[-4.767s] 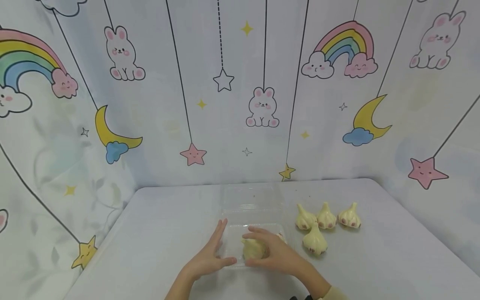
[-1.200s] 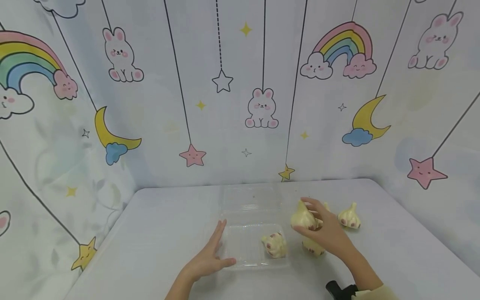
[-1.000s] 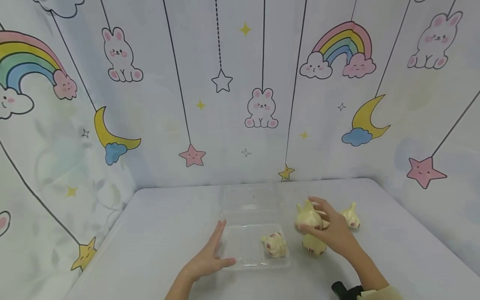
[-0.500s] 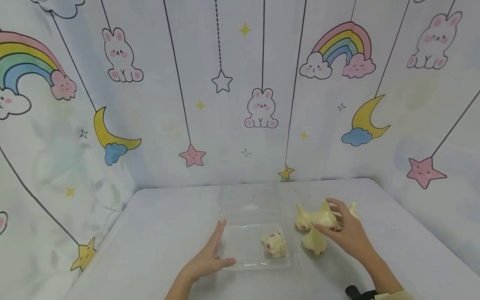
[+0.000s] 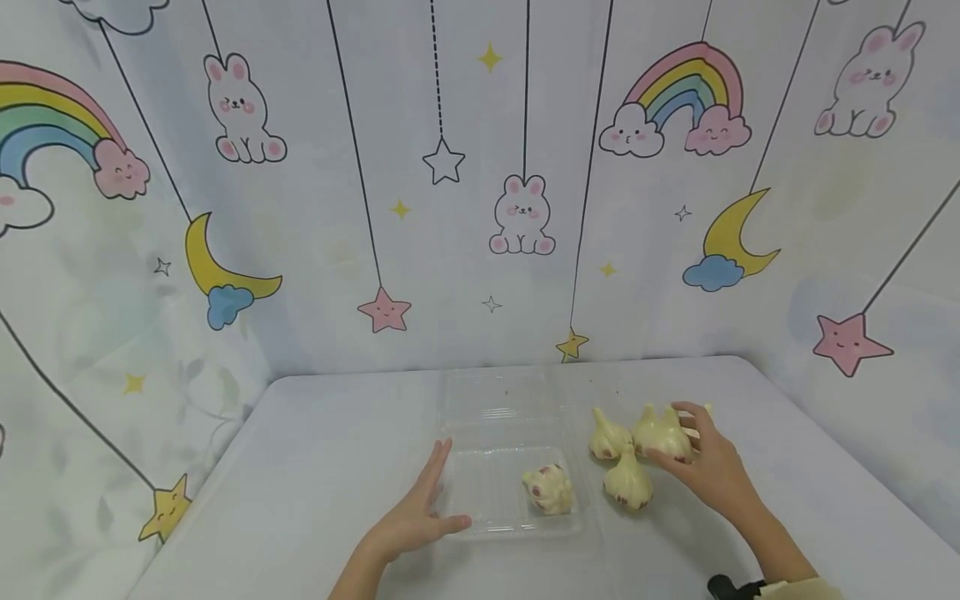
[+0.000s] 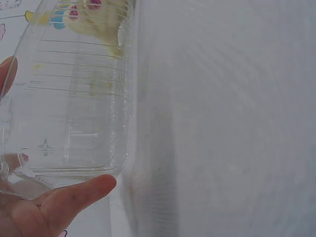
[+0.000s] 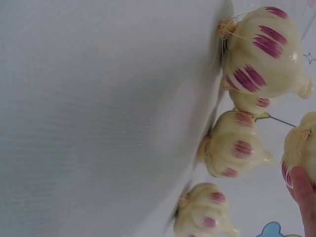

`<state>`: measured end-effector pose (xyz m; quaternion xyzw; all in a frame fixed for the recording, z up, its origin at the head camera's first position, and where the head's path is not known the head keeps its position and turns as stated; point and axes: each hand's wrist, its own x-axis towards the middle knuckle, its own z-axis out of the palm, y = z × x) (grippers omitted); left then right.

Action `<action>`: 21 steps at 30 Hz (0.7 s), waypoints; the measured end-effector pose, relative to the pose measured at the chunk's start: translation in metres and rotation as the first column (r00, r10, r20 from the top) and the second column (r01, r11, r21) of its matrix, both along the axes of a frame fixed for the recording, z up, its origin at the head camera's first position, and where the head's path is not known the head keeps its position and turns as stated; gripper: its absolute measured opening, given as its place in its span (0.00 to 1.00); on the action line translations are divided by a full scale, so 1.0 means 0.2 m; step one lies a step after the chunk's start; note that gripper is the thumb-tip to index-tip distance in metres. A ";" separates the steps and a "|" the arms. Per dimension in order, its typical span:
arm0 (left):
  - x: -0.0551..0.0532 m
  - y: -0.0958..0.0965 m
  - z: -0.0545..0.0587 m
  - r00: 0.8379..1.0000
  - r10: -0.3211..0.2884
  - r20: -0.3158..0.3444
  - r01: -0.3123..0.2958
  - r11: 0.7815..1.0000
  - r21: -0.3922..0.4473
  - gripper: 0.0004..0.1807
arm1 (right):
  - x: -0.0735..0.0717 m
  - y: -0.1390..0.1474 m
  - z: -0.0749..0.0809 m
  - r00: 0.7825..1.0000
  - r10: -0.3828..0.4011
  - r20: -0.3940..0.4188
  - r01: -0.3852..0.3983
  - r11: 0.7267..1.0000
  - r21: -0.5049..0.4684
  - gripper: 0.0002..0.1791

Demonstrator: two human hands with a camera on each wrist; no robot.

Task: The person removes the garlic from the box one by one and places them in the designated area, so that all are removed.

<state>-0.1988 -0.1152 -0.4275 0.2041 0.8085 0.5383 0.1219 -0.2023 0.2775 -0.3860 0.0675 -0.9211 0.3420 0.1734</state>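
A clear plastic clamshell container point(image 5: 480, 525) lies with its lid point(image 5: 498, 396) folded back. One garlic bulb point(image 5: 550, 490) sits at the right end of its base. My left hand point(image 5: 412, 517) rests at the container's left end, fingers straight and spread; the thumb point(image 6: 84, 197) lies along that end in the left wrist view. With thumb and fingers, my right hand point(image 5: 712, 467) grips another garlic bulb point(image 7: 300, 148) by its side, among the loose bulbs. These include a left garlic bulb point(image 5: 609, 435) and a nearer garlic bulb point(image 5: 628, 483). The rightmost is mostly hidden behind my right hand.
A white-covered table point(image 5: 337, 450) carries everything. Behind it hangs a cloth backdrop point(image 5: 315, 183) printed with rabbits, stars and rainbows. A black device point(image 5: 731, 587) sits by my right wrist.
Earlier my right hand held a garlic bulb inside the container. It then carried it out over the loose bulbs and kept moving right along them. The left hand has stayed in place.
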 end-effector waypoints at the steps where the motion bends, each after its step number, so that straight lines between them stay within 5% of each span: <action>1: 0.00 0.00 0.00 1.000 -0.002 0.001 0.002 1.000 0.003 0.57 | 0.00 0.00 0.00 1.000 -0.002 0.003 0.002 1.000 0.005 0.41; 21: 0.00 0.00 0.00 1.000 -0.001 0.000 0.001 1.000 0.002 0.56 | -0.05 0.08 -0.10 0.994 0.013 0.105 -0.024 0.994 0.104 0.43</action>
